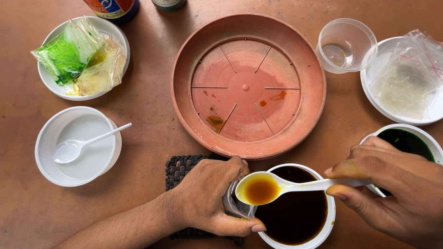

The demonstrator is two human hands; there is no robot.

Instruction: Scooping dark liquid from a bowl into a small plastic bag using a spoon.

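Observation:
My right hand holds a white plastic spoon by its handle; the spoon's bowl is filled with amber-brown liquid. The spoon hovers over the left rim of a white bowl of dark brown liquid. My left hand grips a small clear plastic cup, mostly hidden by my fingers, right under the spoon's tip. A dark woven mat lies beneath my left hand.
A large terracotta saucer with orange and green drops sits in the middle. Left: a white bowl with plastic bags, a white bowl with a spoon. Right: a clear cup, a plate with a bag, a bowl of dark green liquid.

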